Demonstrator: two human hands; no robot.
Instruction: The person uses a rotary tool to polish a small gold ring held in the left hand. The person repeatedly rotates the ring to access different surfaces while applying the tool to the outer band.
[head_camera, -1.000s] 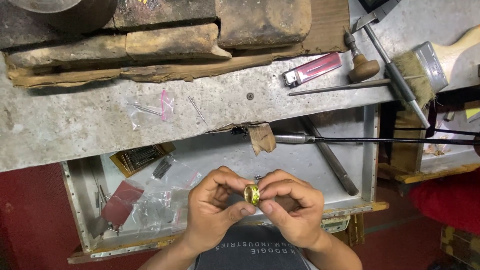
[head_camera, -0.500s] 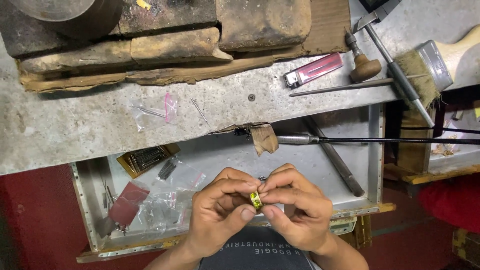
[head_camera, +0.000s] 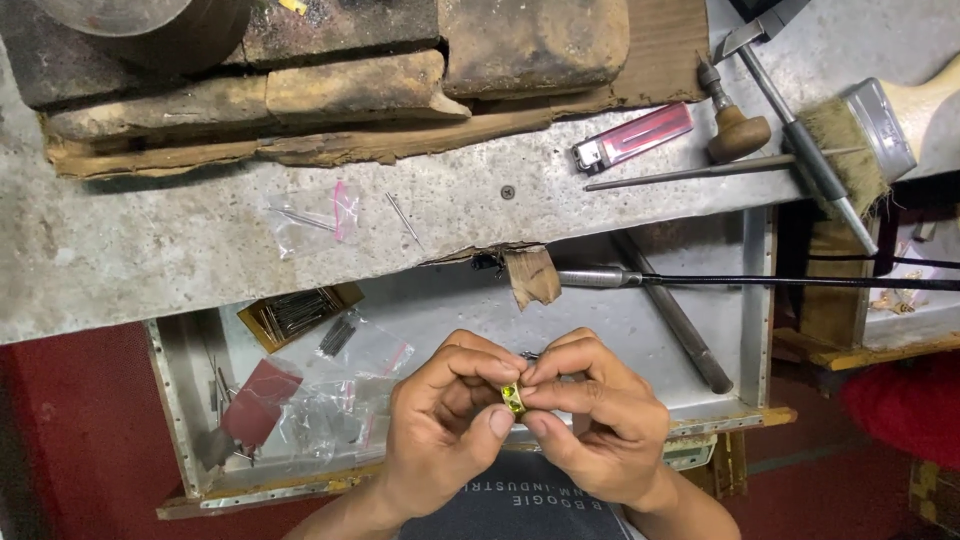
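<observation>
Gold metal glints between my fingertips: a small ring is pinched from both sides, over the front edge of the open metal drawer. My left hand curls in from the lower left, thumb under the ring and forefinger bent over its top, the other fingers folded behind. My right hand mirrors it, thumb and forefinger closed on the ring's right edge, knuckles raised, wrist angled down toward my lap. Both hands are closed on the ring, and their fingertips touch each other around it.

Inside the drawer, left of the ring, lie clear plastic bags, a dark red packet and a small tray of thin needles. Beyond the ring, a flexible-shaft handpiece lies across the drawer near the worn bench pin. Farther still, on the grey benchtop, I see a pink lighter, a wooden-handled graver and a brush, with scorched bricks at the far edge.
</observation>
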